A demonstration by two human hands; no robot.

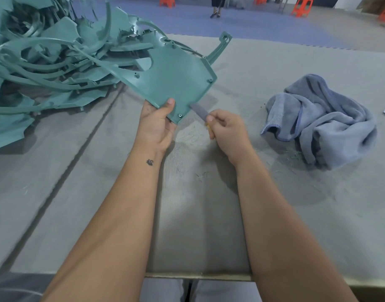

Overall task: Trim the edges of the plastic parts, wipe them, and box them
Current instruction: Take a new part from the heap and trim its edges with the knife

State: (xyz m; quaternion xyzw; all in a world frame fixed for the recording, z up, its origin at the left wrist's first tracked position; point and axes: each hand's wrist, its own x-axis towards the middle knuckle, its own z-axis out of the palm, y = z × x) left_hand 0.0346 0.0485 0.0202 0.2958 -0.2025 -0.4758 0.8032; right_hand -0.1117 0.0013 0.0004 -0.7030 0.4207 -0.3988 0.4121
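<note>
- Your left hand (pixel 157 125) grips the near corner of a teal plastic part (pixel 176 83), thumb on top and fingers underneath, holding it tilted above the worktop (pixel 209 214).
- Your right hand (pixel 226 136) is clenched around a trimming tool (pixel 199 111); its grey blade meets the part's right edge near the lower corner. A bit of yellow shows at the grip, probably the handle, though motion blur makes it hard to be sure.
- Pale plastic shavings (pixel 190 136) lie on the worktop just below your hands.
- A heap of teal parts and offcuts (pixel 45 62) sits to your left, touching the far side of the held part.
- A crumpled blue-grey cloth (pixel 322 120) rests on the worktop to your right, apart from both hands.
- Orange stools (pixel 301 6) stand on the floor beyond.
</note>
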